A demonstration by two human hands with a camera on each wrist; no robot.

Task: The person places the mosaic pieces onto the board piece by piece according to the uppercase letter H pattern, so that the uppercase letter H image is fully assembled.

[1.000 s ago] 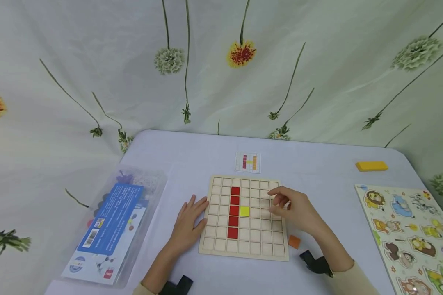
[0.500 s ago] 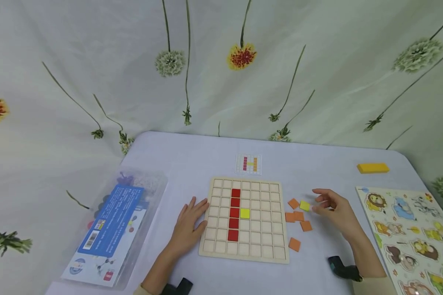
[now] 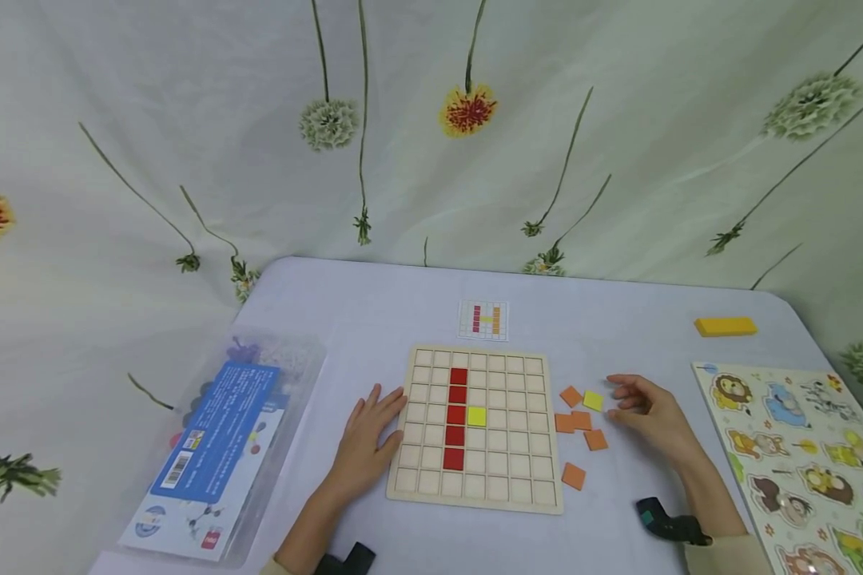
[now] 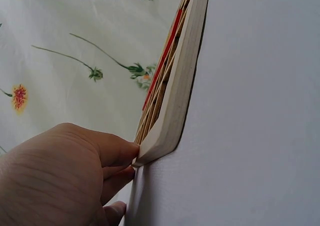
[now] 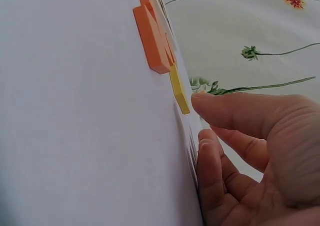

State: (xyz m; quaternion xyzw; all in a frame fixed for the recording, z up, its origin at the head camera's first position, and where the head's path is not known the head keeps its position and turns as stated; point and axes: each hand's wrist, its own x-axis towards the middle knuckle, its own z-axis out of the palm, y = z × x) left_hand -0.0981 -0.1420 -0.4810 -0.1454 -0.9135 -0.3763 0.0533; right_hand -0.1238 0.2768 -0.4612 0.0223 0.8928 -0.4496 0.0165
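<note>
A wooden grid board (image 3: 507, 506) lies on the table with a column of several red tiles (image 3: 456, 414) and one yellow tile (image 3: 477, 417) set in its cells. My left hand (image 3: 369, 434) rests at the board's left edge, fingers fairly straight and fingertips touching the rim. Right of the board lie several loose orange tiles (image 3: 596, 439) and a loose yellow tile (image 3: 593, 401). Beside that yellow tile is my right hand (image 3: 650, 417), loosely bent, with nothing between thumb and fingers. In the right wrist view its thumb tip is just past the yellow tile's (image 5: 180, 89) end.
Behind the board lies a small pattern card (image 3: 483, 320). A clear case with a blue label (image 3: 216, 431) is at the left. On the right are an animal picture board (image 3: 798, 463) and a yellow block (image 3: 725, 327). A flowered cloth (image 3: 417, 144) hangs behind the table.
My right hand has moved right, from over the board's right side to beside the loose tiles, uncovering most of them. In the last half second it has barely shifted. My left hand stays put.
</note>
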